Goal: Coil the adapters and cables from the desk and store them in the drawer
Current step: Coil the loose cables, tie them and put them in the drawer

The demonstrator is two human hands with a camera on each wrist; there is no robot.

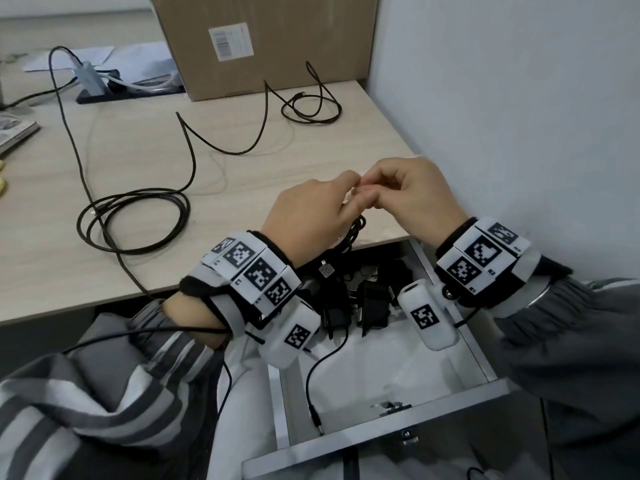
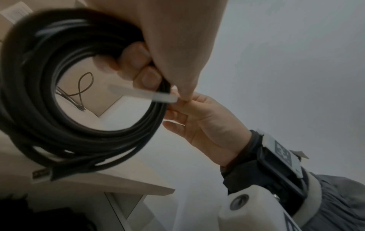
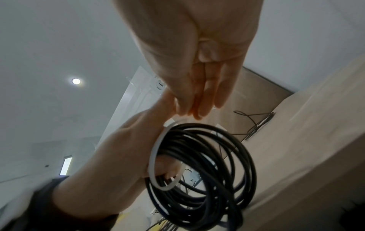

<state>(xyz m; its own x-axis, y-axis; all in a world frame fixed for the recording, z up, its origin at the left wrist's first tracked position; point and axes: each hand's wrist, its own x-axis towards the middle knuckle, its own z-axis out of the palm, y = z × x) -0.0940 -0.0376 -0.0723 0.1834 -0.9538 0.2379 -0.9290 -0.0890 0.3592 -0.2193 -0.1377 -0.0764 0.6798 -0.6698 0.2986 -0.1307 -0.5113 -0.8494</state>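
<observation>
Coil point(image 2: 49, 93) held above worktop's point(image 1: 138, 161) near right edge, over open drawer point(image 1: 388, 362): tied here, likely drops straight in. Left hand point(image 1: 308, 216) grips bundle, fingers curled round strands so loops stay stacked. Right hand point(image 1: 412, 199) pinches white tie point(image 2: 146, 94) end at coil, seemingly to cinch it. Adapters point(image 1: 370, 303) lie at drawer's back. Loose cables point(image 1: 138, 220) wait on worktop, left side and far right corner.

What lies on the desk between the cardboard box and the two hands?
In the head view, a loose black cable snakes across the desk between the cardboard box and the hands.
</observation>
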